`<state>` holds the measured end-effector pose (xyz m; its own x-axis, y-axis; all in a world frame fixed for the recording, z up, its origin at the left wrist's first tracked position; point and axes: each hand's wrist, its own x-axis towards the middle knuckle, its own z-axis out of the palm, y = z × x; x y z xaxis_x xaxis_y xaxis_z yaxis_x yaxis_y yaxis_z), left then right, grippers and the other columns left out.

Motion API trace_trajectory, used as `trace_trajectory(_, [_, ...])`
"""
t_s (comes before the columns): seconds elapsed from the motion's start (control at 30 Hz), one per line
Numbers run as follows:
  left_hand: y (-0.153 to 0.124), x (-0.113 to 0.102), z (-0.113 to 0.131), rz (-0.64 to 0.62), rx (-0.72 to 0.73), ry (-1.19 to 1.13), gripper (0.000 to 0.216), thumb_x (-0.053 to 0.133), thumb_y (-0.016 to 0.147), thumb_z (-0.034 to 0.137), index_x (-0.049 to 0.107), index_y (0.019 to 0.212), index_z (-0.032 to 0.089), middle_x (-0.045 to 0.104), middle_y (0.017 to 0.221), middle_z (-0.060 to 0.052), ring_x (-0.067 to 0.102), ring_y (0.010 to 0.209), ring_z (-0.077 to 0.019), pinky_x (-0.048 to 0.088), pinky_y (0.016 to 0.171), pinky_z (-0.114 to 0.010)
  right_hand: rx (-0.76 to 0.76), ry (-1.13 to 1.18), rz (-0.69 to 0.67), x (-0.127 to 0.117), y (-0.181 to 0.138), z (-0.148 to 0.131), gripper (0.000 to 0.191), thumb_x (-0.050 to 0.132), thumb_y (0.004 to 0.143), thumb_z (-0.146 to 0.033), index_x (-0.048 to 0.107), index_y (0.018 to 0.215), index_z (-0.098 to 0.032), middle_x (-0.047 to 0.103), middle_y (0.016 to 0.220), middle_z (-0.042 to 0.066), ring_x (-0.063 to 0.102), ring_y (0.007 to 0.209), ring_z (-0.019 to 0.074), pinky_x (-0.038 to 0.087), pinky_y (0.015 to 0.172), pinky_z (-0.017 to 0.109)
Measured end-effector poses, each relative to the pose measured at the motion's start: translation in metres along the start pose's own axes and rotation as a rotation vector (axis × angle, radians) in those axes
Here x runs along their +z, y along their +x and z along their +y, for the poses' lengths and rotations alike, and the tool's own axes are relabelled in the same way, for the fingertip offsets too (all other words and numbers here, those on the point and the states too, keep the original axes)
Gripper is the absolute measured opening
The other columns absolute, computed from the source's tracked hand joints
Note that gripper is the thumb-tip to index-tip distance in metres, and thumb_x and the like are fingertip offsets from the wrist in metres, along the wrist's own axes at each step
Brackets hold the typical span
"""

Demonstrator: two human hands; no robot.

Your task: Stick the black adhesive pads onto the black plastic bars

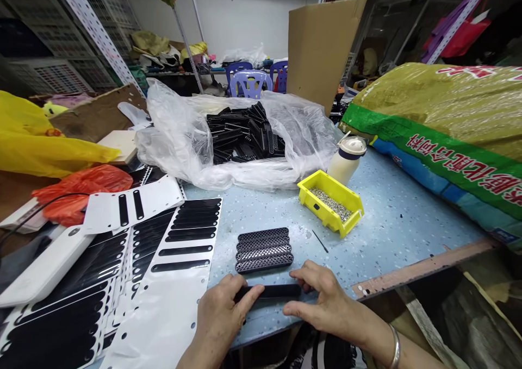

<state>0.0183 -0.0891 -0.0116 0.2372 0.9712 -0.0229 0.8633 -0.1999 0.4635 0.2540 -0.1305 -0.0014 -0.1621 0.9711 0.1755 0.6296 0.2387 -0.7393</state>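
Note:
A long black strip (279, 292) lies level just above the table's front edge, between my two hands. My left hand (224, 309) pinches its left end between thumb and fingers. At the other end, my right hand (320, 295) has its fingers and thumb around the strip's tip. Right behind it, several black lattice-patterned bars (264, 249) lie side by side on the blue speckled table (375, 222). To the left rests a white backing sheet (179, 287) carrying black rounded strips, some spots on it bare.
A yellow bin (322, 211) of small metal pieces stands at right-centre, beside a cream bottle (346, 160). Behind, a clear plastic bag (175, 151) holds piled black bars (244, 132). A thin dark pin (320, 241) lies nearby. A large printed sack (444, 124) borders the right side.

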Motion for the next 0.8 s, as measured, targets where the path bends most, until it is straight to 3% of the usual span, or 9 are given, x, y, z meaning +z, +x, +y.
trace_trajectory(0.2, [0.000, 0.000, -0.003, -0.032, 0.034, 0.010, 0.039, 0.056, 0.085, 0.058, 0.068, 0.071, 0.023, 0.067, 0.067, -0.001, 0.065, 0.061, -0.0176, 0.040, 0.056, -0.025, 0.061, 0.032, -0.035, 0.007, 0.011, -0.003, 0.020, 0.078, 0.075, -0.034, 0.069, 0.073, -0.017, 0.059, 0.071, 0.001, 0.055, 0.064, 0.0140, 0.043, 0.058, 0.026])
trace_trajectory(0.47, [0.000, 0.004, -0.011, 0.007, 0.086, 0.012, 0.043, 0.053, 0.086, 0.060, 0.068, 0.070, 0.024, 0.066, 0.064, 0.001, 0.064, 0.057, -0.0152, 0.040, 0.052, -0.023, 0.128, 0.202, -0.134, 0.006, 0.025, -0.006, 0.029, 0.070, 0.079, -0.025, 0.057, 0.055, -0.016, 0.052, 0.063, -0.003, 0.050, 0.060, 0.0104, 0.037, 0.055, 0.022])
trace_trajectory(0.63, [-0.002, 0.004, -0.009, 0.064, 0.104, 0.008, 0.041, 0.056, 0.085, 0.058, 0.067, 0.068, 0.023, 0.064, 0.061, 0.002, 0.063, 0.054, -0.0148, 0.040, 0.051, -0.023, 0.086, 0.200, -0.144, 0.000, 0.022, -0.003, 0.037, 0.054, 0.089, -0.028, 0.049, 0.054, -0.018, 0.051, 0.064, -0.001, 0.048, 0.060, 0.0110, 0.037, 0.058, 0.024])
trace_trajectory(0.8, [-0.003, 0.005, -0.005, 0.108, 0.092, 0.002, 0.039, 0.058, 0.085, 0.056, 0.066, 0.066, 0.023, 0.063, 0.060, 0.002, 0.062, 0.053, -0.0149, 0.041, 0.051, -0.024, 0.374, 0.306, -0.143, -0.022, 0.022, 0.004, 0.038, 0.044, 0.092, -0.039, 0.055, 0.062, -0.018, 0.052, 0.054, -0.001, 0.049, 0.050, 0.0122, 0.038, 0.051, 0.025])
